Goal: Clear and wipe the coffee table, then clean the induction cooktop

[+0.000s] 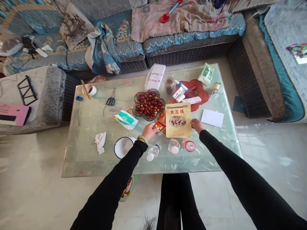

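Between the fingers of my left hand (149, 131) is a small red and yellow packet (159, 126), held just in front of a green scalloped bowl (137, 112) heaped with red dates (150, 103). My right hand (197, 125) pinches the right edge of a tan exercise book (178, 119) with red characters and a panda picture on its cover. Orange material (162, 115) shows partly behind the book. Below the book are two clear bottles (153, 151) and a red-rimmed jar (189, 145). A white enamel basin (122, 147) sits under my left wrist, partly hidden by the arm.
The glass-topped table (83, 140) also bears scissors (110, 100), a white cup with chopsticks (90, 90), a teal and white packet (127, 119), crumpled tissue (100, 142), a dark-filled jar (169, 85), a red mat (203, 95), a wipes pack (206, 74) and white paper (212, 118). Sofas surround it.
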The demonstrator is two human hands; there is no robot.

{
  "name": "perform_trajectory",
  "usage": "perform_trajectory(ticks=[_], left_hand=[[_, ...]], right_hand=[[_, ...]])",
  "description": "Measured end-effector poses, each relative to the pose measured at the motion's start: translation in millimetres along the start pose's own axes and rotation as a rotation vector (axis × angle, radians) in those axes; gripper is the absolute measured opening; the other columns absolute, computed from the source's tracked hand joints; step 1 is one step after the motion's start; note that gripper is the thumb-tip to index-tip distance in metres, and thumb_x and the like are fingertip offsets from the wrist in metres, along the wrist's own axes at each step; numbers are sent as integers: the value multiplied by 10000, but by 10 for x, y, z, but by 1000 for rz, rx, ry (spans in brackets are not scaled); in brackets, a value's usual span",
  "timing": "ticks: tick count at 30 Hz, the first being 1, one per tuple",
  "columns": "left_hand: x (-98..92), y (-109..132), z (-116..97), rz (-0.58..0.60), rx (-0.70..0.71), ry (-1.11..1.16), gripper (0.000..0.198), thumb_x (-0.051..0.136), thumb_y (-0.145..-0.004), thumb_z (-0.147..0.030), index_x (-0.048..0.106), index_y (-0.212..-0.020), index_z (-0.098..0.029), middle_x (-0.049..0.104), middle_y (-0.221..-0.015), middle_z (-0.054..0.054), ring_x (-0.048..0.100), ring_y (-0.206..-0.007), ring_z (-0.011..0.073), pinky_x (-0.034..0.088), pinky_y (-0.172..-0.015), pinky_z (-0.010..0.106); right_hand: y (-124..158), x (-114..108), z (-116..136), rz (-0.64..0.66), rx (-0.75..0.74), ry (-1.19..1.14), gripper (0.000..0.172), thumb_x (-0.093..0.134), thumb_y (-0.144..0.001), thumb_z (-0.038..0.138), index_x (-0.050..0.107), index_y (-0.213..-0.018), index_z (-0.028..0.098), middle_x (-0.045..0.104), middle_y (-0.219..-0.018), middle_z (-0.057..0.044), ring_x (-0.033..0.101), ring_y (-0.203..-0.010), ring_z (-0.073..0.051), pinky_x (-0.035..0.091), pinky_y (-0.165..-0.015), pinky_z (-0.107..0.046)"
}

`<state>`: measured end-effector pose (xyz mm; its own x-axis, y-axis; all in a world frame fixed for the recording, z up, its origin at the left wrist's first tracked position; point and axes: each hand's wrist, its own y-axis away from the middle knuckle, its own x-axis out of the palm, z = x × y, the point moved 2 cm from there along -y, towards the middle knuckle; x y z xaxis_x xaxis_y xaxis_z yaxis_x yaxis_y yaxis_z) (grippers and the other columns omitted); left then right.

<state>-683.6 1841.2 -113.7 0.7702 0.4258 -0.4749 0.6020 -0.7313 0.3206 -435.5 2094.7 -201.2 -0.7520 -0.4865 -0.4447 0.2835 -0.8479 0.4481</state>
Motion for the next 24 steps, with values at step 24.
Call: perform_trajectory(ticks=[24], left_hand=[[1049,-745,187,204,154,-695,429,618,-1011,-210,564,-1436,-178,712,-1313,154,697,-1200,250,531,-1026,344]], right_hand=[[538,-1125,-1427,-641,215,-350,369,685,-695,483,545,-934,240,563,-690,55,492,-616,-139,398,-571,-276]])
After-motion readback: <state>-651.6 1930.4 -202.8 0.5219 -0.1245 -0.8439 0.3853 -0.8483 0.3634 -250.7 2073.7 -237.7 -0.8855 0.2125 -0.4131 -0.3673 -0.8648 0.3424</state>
